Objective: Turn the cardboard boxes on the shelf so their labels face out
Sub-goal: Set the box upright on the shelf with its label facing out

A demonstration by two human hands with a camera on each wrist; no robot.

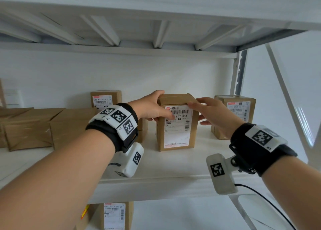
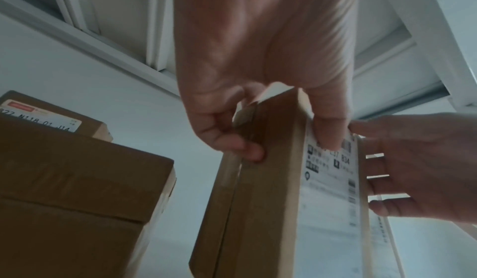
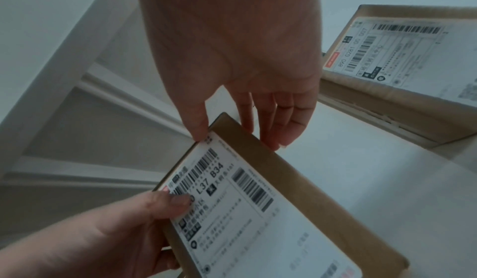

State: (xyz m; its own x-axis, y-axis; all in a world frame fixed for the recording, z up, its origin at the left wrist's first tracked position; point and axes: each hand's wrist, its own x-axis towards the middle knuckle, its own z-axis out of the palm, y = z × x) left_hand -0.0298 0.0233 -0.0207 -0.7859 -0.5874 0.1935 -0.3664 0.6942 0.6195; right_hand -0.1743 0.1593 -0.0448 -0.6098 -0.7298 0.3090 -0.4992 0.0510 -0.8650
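White shelf (image 1: 173,167) carries several cardboard boxes. Two unlabeled-side boxes (image 1: 52,127) lie left; labeled box (image 1: 234,113) stands right, another (image 1: 104,98) at the back left. Middle box (image 1: 177,125) upright mid-shelf, label (image 1: 177,125) facing out. Left hand (image 1: 151,106) grips its top-left corner, fingers clamped on it. Right hand (image 1: 213,115) against its right side, fingers straight, slightly apart.

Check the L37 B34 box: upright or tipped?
Upright: the L37 B34 box stands on its base on the shelf, label facing out.
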